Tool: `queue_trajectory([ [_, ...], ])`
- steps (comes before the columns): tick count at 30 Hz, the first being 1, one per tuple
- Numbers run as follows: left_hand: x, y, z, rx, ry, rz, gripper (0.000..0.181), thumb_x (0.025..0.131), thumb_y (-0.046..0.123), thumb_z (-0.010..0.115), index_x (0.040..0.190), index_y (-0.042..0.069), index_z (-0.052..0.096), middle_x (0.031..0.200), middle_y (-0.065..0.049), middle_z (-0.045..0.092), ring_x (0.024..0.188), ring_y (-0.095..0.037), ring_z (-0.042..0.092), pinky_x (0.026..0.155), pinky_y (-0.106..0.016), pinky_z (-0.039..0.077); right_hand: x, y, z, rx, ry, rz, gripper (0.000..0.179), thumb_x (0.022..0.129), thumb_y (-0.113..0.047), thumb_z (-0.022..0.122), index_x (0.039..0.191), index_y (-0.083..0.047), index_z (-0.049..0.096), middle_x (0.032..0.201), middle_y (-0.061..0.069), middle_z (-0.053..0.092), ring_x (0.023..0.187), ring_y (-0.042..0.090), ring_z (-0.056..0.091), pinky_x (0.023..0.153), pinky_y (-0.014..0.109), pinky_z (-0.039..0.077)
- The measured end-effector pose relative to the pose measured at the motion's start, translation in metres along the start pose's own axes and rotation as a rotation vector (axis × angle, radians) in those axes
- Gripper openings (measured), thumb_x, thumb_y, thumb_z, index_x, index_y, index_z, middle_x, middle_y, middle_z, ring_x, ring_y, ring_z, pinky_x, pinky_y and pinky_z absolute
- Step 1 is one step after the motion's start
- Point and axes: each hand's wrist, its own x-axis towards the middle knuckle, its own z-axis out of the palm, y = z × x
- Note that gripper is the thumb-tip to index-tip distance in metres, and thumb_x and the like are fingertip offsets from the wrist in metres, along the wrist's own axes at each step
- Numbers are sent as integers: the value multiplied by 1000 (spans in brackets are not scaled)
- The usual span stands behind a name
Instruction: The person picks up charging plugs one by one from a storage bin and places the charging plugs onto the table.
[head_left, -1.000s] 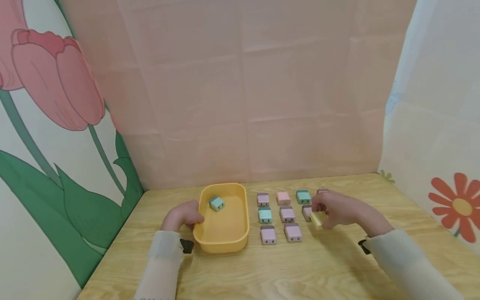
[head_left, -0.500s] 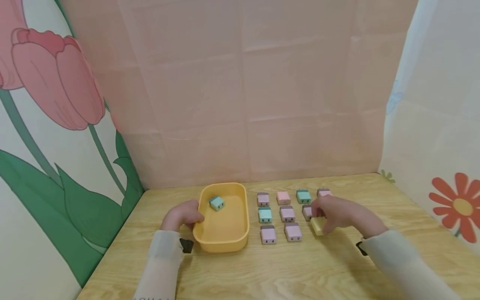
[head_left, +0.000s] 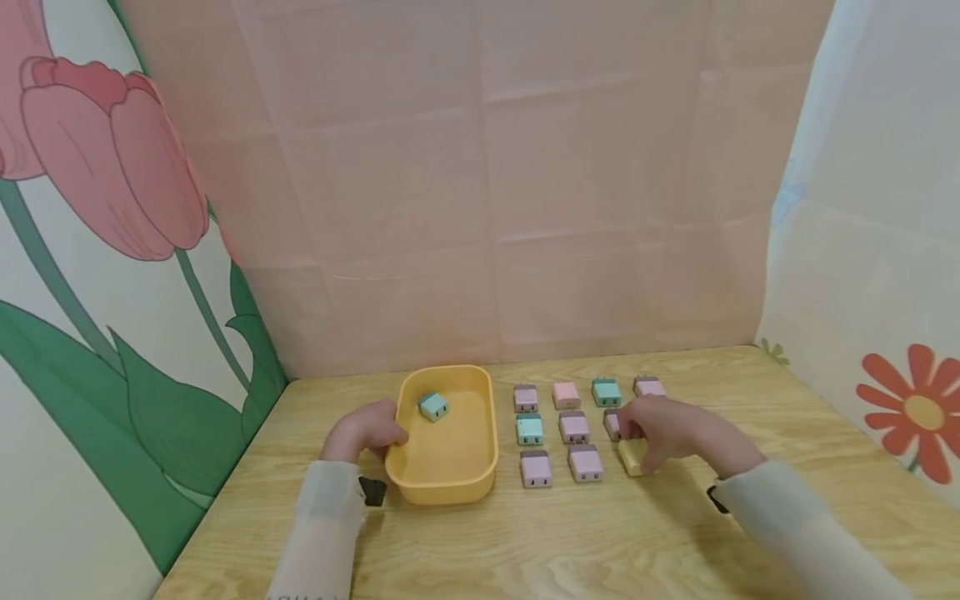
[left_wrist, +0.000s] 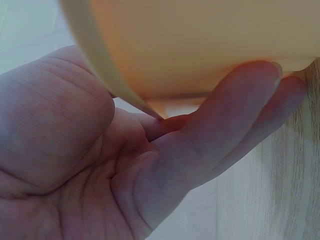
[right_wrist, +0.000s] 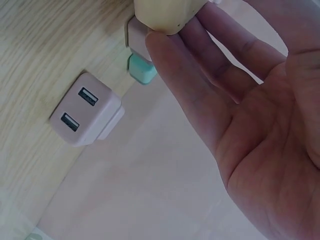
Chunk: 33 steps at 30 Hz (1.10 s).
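Observation:
My left hand (head_left: pixel 367 429) grips the left wall of a yellow plastic bin (head_left: pixel 450 458), thumb over the rim; in the left wrist view its fingers (left_wrist: pixel 240 95) lie against the outer wall. One teal USB charger (head_left: pixel 433 407) sits inside the bin. My right hand (head_left: pixel 671 429) pinches a pale yellow charger (head_left: pixel 631 458) at the near right corner of several chargers in rows. In the right wrist view, the yellow charger's (right_wrist: pixel 167 15) upper part is cut off by the frame. A purple charger (head_left: pixel 612 423) lies just beyond it, partly hidden by my fingers.
Chargers lie between bin and right hand: a pink one (head_left: pixel 566 396), a teal one (head_left: pixel 607 392), another teal one (head_left: pixel 529 429) and several purple ones (head_left: pixel 536 469). They stand on a wood-grain table (head_left: pixel 510 542). A pink cloth (head_left: pixel 480 208) hangs behind the table.
My right hand has lowered the yellow charger toward the table and slightly nearer me, turning it flatter. The far right purple charger shows more now. The left hand and bin have stayed put.

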Motion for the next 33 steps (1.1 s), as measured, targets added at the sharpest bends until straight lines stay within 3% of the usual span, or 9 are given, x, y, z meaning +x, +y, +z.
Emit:
queue_trajectory([
  [11,0,0,0,-1,2,10,20,85,5,65,104,0,65,89,-12,75,70,-17,70,67,-30,60,2,-3,0,-22,-35,69,40,70,-4,97,96,-13,68,88,2,61,79,14,50,69,28,42],
  [33,0,0,1,-3,-3,3,22,85,6,65,106,0,65,89,-11,74,72,-18,70,69,-30,60,1,-5,1,-18,-53,106,41,70,-4,96,99,-14,68,91,4,61,82,16,50,71,30,42],
])
